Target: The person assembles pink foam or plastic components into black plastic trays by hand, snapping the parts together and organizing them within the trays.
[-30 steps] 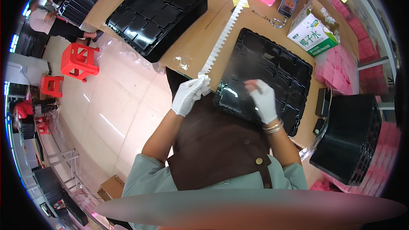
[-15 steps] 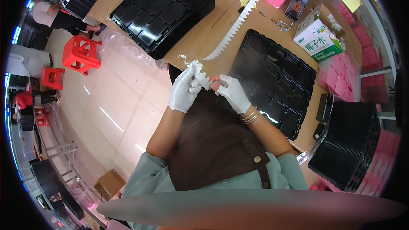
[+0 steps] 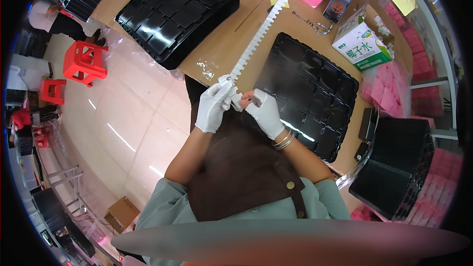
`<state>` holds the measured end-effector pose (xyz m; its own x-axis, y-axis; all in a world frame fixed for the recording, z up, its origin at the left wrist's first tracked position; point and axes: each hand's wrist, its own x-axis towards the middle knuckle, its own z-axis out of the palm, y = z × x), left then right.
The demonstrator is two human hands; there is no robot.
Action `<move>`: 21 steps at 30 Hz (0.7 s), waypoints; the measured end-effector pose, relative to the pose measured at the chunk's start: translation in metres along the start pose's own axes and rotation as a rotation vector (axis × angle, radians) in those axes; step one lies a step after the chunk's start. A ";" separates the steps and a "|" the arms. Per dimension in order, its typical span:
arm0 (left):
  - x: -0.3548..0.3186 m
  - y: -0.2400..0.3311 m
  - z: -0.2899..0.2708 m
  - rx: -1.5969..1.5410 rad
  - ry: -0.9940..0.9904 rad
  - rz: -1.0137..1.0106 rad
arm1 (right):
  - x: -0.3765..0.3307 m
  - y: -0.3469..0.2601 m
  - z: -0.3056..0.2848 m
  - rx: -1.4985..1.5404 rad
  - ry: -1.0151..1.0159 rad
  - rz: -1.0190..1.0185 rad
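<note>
A long white strip with a toothed edge (image 3: 256,42) runs from the far side of the table down to my hands. My left hand (image 3: 214,107), in a white glove, is closed round its near part. Against the end of the strip, the fingers of my right hand (image 3: 266,114) are pinched; that glove leaves some fingertips bare. Just right of my right hand lies a black compartmented plastic tray (image 3: 315,86). The exact grip of the right fingertips is partly hidden.
A stack of black trays (image 3: 180,12) stands at the table's far left. To the right are a phone (image 3: 337,6), a bracelet (image 3: 322,28), a white-green carton (image 3: 362,44) and pink packs (image 3: 387,86). More black trays (image 3: 391,162) stand lower right. Red stools (image 3: 84,63) are on the floor.
The strip's near part has straightened and now runs continuously into my left hand. My hands stay close together, lowered slightly. The whole view has shifted a little left.
</note>
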<state>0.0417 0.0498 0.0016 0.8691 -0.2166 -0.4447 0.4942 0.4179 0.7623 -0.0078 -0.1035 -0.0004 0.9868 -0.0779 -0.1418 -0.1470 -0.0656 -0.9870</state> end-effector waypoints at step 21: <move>0.010 -0.005 -0.026 -0.218 0.095 0.046 | 0.118 0.011 -0.126 -0.551 0.191 -0.360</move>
<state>0.0474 0.0689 -0.0184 0.8799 -0.1131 -0.4616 0.4286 0.6086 0.6678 0.0989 -0.2383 -0.0180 0.9587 -0.1272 0.2542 0.1254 -0.6133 -0.7798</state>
